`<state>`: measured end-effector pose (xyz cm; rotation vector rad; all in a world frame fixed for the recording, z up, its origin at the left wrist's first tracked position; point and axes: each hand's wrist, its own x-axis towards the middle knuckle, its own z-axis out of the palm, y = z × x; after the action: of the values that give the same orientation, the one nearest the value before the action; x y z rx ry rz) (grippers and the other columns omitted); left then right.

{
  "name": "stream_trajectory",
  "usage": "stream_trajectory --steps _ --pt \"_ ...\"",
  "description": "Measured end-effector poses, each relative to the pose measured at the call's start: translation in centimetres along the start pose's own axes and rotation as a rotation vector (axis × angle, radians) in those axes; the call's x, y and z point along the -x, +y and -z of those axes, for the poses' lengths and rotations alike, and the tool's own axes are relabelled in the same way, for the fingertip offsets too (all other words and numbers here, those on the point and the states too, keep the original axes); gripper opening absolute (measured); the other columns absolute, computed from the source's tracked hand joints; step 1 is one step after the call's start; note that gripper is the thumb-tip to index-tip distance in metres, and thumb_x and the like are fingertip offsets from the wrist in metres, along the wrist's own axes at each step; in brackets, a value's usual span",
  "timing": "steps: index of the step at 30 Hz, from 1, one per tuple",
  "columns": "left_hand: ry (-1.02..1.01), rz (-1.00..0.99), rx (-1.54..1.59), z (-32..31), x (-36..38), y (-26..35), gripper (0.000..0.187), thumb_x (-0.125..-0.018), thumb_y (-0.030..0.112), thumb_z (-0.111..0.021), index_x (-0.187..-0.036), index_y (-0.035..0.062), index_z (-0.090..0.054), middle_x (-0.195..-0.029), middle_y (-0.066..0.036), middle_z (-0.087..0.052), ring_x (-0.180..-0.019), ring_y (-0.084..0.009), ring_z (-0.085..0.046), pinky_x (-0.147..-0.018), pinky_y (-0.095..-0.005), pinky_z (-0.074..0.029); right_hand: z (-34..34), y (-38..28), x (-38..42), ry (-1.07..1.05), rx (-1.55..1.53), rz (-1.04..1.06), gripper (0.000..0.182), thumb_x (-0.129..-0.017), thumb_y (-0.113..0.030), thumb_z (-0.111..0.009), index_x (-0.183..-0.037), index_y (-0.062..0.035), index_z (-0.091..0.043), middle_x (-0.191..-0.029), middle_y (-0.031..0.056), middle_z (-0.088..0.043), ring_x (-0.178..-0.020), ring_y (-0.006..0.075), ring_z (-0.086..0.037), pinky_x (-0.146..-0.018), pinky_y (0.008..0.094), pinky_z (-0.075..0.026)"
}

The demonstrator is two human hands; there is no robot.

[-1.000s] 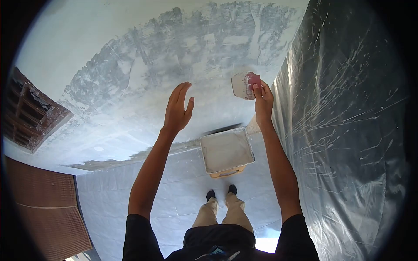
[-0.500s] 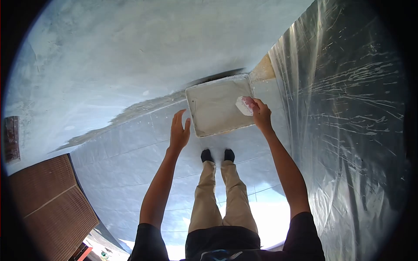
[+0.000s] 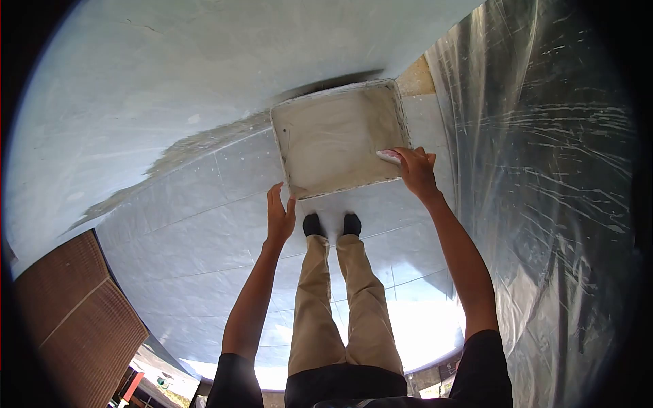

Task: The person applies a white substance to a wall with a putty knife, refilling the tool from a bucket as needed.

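Observation:
My right hand (image 3: 418,173) grips a pink-and-white pad (image 3: 390,156), tilted nearly edge-on at the right side of a grey rectangular tray (image 3: 333,139). The tray has a low, rough rim and a smeared grey surface. One small dark spot shows near its upper left. My left hand (image 3: 279,216) holds nothing; its fingers are stretched upward with the thumb apart, right by the tray's lower left corner.
A pale wall (image 3: 204,61) with a bare grey strip along its base rises beyond the tray. Splattered plastic sheeting (image 3: 544,170) hangs at the right. Grey tiles (image 3: 197,224) cover the floor, with brown corrugated panels (image 3: 81,292) at the lower left.
My right hand has turned the pad from face-on to nearly edge-on and brought it lower over the tray. My left hand has dropped towards the near left corner. The view has shifted slightly.

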<state>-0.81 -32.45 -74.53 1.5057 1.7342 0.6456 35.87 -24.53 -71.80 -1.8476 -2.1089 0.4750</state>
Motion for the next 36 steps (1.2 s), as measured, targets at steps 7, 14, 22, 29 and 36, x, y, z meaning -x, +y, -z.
stream_trajectory --steps 7,14,22,29,36 --pt "-0.013 0.085 0.037 -1.3 0.5 -1.6 0.049 -0.101 0.018 -0.055 -0.143 -0.0012 -0.039 -0.14 -0.021 -0.047 -0.129 -0.0317 -0.046 -0.109 -0.042 -0.037 0.9 0.4 -0.1 -0.107 0.049 0.015 0.024 -0.092 -0.006 -0.06 -0.111 -0.0142 -0.072 -0.101 0.0026 -0.074 -0.087 0.0203 -0.057 -0.083 0.0382 -0.03" --pt "-0.022 0.096 0.082 -2.0 0.7 -2.7 0.051 -0.101 0.019 -0.056 -0.144 -0.0011 -0.038 -0.141 -0.02 -0.047 -0.131 -0.0302 -0.046 -0.109 -0.0418 -0.036 1.0 0.7 -1.0 -0.206 0.029 0.007 0.021 -0.093 -0.01 -0.06 -0.109 -0.0137 -0.072 -0.093 0.0042 -0.074 -0.089 0.0209 -0.057 -0.084 0.0395 -0.03" --pt "-0.037 0.149 0.116 -2.0 0.6 -3.1 0.052 -0.101 0.023 -0.056 -0.145 0.0008 -0.038 -0.141 -0.019 -0.047 -0.132 -0.0291 -0.045 -0.11 -0.0427 -0.035 1.1 0.8 -2.5 -0.278 0.027 0.04 0.027 -0.089 -0.005 -0.062 -0.11 -0.0181 -0.071 -0.094 0.0014 -0.073 -0.092 0.0201 -0.057 -0.085 0.0394 -0.03" --pt "-0.037 0.163 0.134 -1.8 1.0 -3.1 0.052 -0.101 0.022 -0.055 -0.145 0.0008 -0.038 -0.142 -0.019 -0.047 -0.132 -0.0295 -0.045 -0.11 -0.0431 -0.035 1.8 0.4 -3.8 -0.443 0.19 0.092 0.035 -0.084 -0.001 -0.063 -0.113 -0.019 -0.07 -0.097 0.0005 -0.072 -0.097 0.0192 -0.057 -0.085 0.0401 -0.031" --pt "-0.002 0.144 0.131 -1.1 1.3 -2.8 0.049 -0.099 0.017 -0.057 -0.14 -0.0047 -0.042 -0.136 -0.024 -0.05 -0.128 -0.035 -0.049 -0.109 -0.0413 -0.037 1.8 -0.2 -4.2 -0.448 0.392 0.194 0.031 -0.083 -0.005 -0.065 -0.109 -0.0196 -0.072 -0.092 0.0041 -0.07 -0.098 0.0223 -0.059 -0.085 0.0446 -0.035"
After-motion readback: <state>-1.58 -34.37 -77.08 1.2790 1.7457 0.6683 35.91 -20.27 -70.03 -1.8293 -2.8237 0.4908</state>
